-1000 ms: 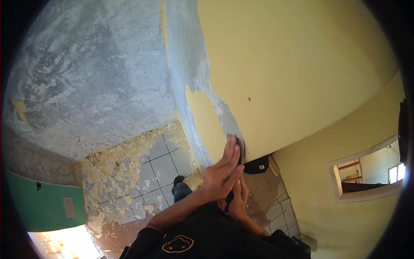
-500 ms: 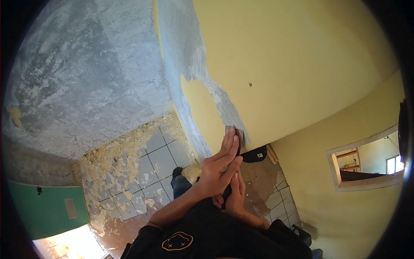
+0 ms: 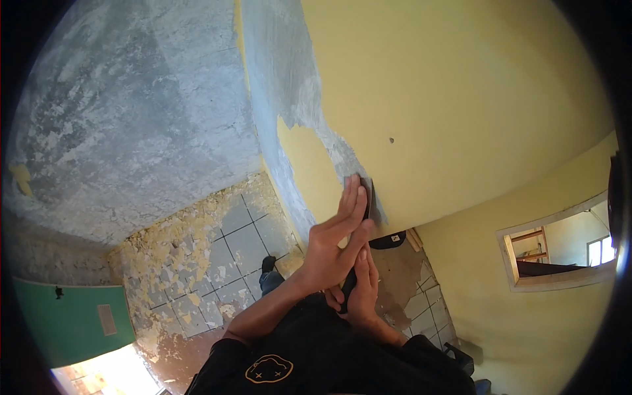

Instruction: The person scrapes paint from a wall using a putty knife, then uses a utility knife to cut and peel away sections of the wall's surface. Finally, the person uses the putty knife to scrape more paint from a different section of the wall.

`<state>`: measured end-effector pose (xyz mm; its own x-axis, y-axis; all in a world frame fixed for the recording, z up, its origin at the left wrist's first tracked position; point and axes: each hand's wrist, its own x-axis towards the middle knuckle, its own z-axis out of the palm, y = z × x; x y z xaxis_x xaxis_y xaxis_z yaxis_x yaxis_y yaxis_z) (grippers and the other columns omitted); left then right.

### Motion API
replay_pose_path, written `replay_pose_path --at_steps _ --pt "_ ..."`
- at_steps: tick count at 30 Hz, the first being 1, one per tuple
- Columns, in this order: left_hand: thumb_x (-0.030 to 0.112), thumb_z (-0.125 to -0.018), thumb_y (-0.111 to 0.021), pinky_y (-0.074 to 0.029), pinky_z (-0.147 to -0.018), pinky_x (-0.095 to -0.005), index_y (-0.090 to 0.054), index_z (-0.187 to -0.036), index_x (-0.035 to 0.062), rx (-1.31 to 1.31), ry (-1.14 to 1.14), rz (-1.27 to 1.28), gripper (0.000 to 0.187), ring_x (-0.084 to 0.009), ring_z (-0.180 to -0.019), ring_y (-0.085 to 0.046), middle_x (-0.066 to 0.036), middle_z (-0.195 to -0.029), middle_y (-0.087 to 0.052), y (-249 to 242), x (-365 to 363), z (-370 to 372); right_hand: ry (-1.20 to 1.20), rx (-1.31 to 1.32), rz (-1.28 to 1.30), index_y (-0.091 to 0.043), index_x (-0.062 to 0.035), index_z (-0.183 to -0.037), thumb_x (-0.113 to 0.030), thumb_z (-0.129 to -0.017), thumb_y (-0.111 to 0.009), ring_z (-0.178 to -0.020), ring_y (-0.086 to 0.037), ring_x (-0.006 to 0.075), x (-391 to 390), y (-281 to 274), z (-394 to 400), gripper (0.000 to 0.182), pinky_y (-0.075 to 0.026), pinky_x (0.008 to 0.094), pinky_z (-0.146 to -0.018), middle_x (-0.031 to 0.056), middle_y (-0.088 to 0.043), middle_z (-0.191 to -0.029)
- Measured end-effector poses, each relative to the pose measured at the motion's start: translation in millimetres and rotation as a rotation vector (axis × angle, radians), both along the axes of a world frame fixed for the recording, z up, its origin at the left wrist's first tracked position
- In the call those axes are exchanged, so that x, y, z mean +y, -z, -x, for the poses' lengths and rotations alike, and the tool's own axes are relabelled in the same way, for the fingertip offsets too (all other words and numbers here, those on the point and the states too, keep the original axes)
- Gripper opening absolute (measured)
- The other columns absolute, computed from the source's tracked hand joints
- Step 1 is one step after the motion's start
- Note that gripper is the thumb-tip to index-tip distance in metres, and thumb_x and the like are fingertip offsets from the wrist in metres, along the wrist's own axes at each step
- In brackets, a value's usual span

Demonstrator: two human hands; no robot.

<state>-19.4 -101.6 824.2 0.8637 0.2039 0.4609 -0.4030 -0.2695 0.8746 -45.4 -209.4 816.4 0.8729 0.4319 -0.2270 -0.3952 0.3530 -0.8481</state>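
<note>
1. Head view: gripping the scraper [image 3: 368, 197] by its black handle, fingers of the right hand [image 3: 362, 294] closed.
2. Pressing on its blade with the left hand [image 3: 332, 247], fingers open and extended.
3. Blade against the yellow wall [image 3: 461, 99], near its edge.

Ahead, the front wall [image 3: 461, 99]; left of it, the side wall [image 3: 138, 118], meeting at a corner. Below, the floor [image 3: 245, 243], with flakes [image 3: 161, 263] on it. Beyond the front wall's edge, wood pieces [image 3: 414, 240] just right of a partly hidden object [image 3: 387, 242]. Far right, an opening [image 3: 559, 252] in another wall [image 3: 464, 263].
</note>
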Motion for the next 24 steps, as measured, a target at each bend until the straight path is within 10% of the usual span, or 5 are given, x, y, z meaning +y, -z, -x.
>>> replay_pose_path --at_steps 6,17,22,24 --pt "0.005 -0.093 -0.053 -0.031 -0.108 -0.0363 -0.043 -0.135 -0.0076 0.040 0.003 0.086 0.045 -0.0333 -0.138 -0.027 -0.026 -0.146 -0.032 -8.3 8.3 -2.2 -0.024 0.043 -0.028 -0.025 -0.0136 -0.148 -0.034 -0.104 -0.027 -0.034 -0.038 0.0123 8.0 -6.0 -1.3 0.048 -0.030 0.0239 -0.029 0.0088 -0.051 -0.069" --pt "0.001 -0.093 -0.051 -0.041 -0.097 -0.0297 -0.038 -0.140 -0.0046 0.046 -0.001 0.060 0.048 -0.0232 -0.130 -0.043 -0.023 -0.148 -0.031 -0.8 8.3 -3.6 -0.022 0.064 -0.059 -0.027 -0.0145 -0.145 -0.034 -0.104 -0.029 -0.036 -0.039 0.0124 6.4 -0.6 -2.4 0.046 -0.031 0.0237 -0.030 0.0104 -0.052 -0.072" --pt "0.002 -0.094 -0.050 -0.050 -0.079 -0.0271 -0.037 -0.141 -0.0022 -0.080 -0.134 -0.145 0.049 -0.0127 -0.097 -0.062 -0.022 -0.148 -0.032 6.0 4.5 -12.6 -0.050 0.118 -0.046 -0.027 -0.0141 -0.145 -0.033 -0.104 -0.029 -0.035 -0.038 0.0124 -0.3 -8.9 -10.7 0.045 -0.030 0.0238 -0.029 0.0101 -0.052 -0.071" --pt "0.003 -0.094 -0.051 -0.047 -0.090 -0.0296 -0.037 -0.141 -0.0031 0.079 -0.063 0.067 0.050 -0.0212 -0.118 -0.056 -0.022 -0.148 -0.032 -8.3 6.2 -9.2 -0.056 0.136 -0.045 -0.024 -0.0136 -0.147 -0.034 -0.104 -0.028 -0.036 -0.039 0.0123 7.0 -12.0 -11.9 0.048 -0.032 0.0245 -0.031 0.0076 -0.047 -0.064"
